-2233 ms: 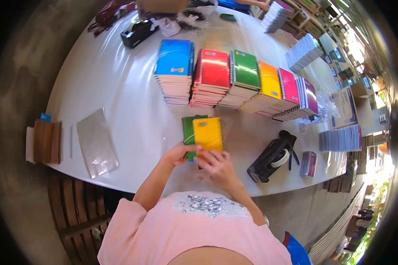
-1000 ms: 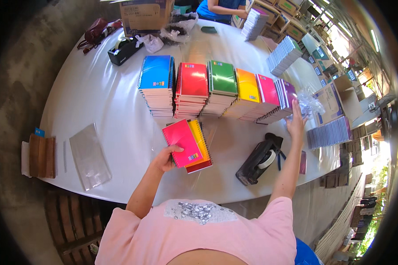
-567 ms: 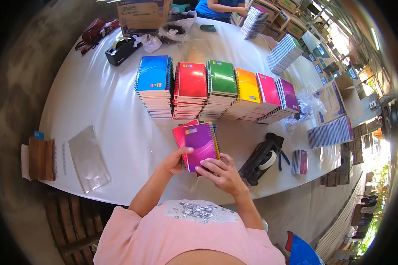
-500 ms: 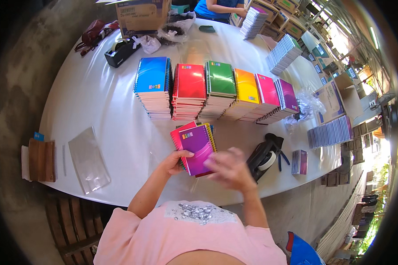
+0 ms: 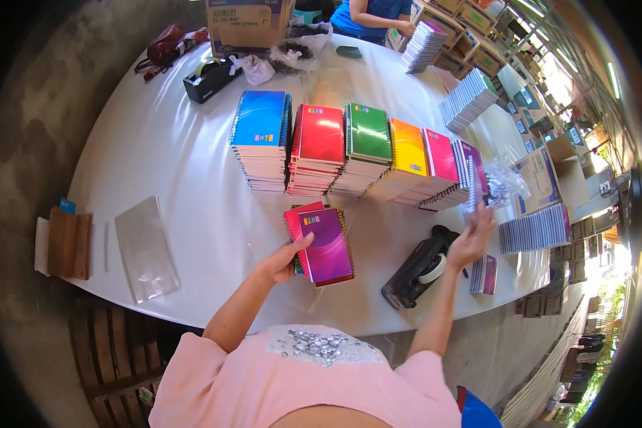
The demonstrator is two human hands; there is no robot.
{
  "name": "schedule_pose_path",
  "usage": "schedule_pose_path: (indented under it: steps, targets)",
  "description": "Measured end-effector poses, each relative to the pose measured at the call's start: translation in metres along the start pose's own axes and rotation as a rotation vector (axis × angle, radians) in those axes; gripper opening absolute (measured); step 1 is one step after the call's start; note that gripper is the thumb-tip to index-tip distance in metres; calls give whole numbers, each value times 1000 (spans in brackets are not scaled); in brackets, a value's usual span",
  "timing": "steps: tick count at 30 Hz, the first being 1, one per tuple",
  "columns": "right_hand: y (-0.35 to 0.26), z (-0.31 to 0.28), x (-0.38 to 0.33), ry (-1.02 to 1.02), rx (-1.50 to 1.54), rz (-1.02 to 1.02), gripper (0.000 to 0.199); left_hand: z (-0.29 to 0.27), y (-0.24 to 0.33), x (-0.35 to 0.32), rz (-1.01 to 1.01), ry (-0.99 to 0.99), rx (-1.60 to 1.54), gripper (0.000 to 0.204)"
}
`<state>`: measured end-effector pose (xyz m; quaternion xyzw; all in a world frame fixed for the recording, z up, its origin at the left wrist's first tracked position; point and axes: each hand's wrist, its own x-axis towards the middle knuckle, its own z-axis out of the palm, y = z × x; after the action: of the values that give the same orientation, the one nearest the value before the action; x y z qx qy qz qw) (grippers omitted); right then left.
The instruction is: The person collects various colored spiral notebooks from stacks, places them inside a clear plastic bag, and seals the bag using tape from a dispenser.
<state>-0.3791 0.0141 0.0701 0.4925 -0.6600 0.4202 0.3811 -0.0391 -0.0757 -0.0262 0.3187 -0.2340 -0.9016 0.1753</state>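
My left hand (image 5: 284,261) grips a small fanned set of spiral notebooks from the left, thumb across the cover. A purple notebook (image 5: 328,246) lies on top, with a pink notebook (image 5: 293,217) jutting out beneath it. Beyond them stands a row of notebook stacks: blue (image 5: 260,118), red (image 5: 321,135), green (image 5: 369,132), yellow (image 5: 409,146), pink (image 5: 440,155) and purple (image 5: 473,158). Out at the right end, my right hand (image 5: 472,239) closes on a thin notebook (image 5: 472,187) seen edge-on in front of the purple stack; its cover is hidden.
A black tape dispenser (image 5: 419,269) sits between my arms, another (image 5: 210,78) at the far left. Clear plastic (image 5: 505,182) and notebook piles (image 5: 535,230) lie to the right. A plastic sleeve (image 5: 148,250) rests on the left. Across the table, a person in blue (image 5: 367,18) handles a notebook stack (image 5: 424,46).
My right hand has left the held notebooks and reached right and forward to the purple stack, taking hold of a notebook there. The left hand still keeps its set, with the view shifted slightly.
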Motion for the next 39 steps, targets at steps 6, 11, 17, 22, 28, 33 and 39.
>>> schedule_pose_path:
  steps: [6, 11, 17, 22, 28, 33, 39]
  targets:
    - [-148, -36, -69, -984, 510, -358, 38, -1, -9, 4, 7, -252, -339, 66]
    - [-118, -2, -22, -847, 495, -435, 59, -32, -12, -3, -54, -214, -270, 44]
    - [-52, 64, 40, -582, 79, -122, 43, -27, -6, -8, 0, -176, -329, 34]
    - [-31, 65, 14, -536, 78, -109, 29, -30, 1, -14, 1, -28, -271, 32]
    - [-48, 61, 3, -342, 234, 69, 27, -31, 5, -11, 2, -29, -188, 46]
    - [-36, 61, 23, -498, 287, 178, 24, -32, 4, -6, 9, -111, -200, 47]
    - [-36, 44, 33, -281, 1405, 621, 20, -16, 8, -12, 21, -165, -253, 61]
